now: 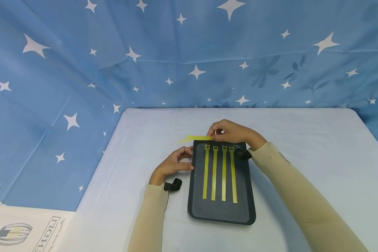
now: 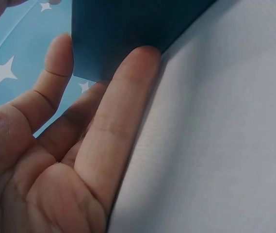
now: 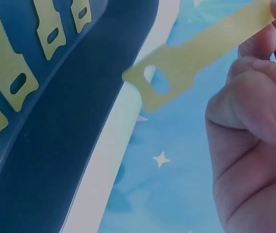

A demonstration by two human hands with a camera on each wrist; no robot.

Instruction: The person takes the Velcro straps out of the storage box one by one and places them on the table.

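Note:
A dark tray [image 1: 222,211] bears several yellow slotted strips [image 1: 214,175] lying lengthwise side by side. At its left side, my left hand [image 1: 173,164] holds the edge near the far corner; in the left wrist view, fingers of the hand [image 2: 60,170] touch the dark wall [image 2: 113,39] on either side of a corner. Just beyond the tray's far edge, my right hand [image 1: 233,133] pinches another yellow strip [image 1: 198,138]. The right wrist view has this strip [image 3: 196,60] between the fingertips of the hand [image 3: 254,141], its slotted head near the tray's rim [image 3: 104,63].
A white cloth covers the table [image 1: 308,150]. Behind and to the left hangs a blue curtain [image 1: 163,38] with white stars. Printed pale fabric [image 1: 25,231] lies at the lower left. Each wrist wears a small black device, such as the left one [image 1: 173,184].

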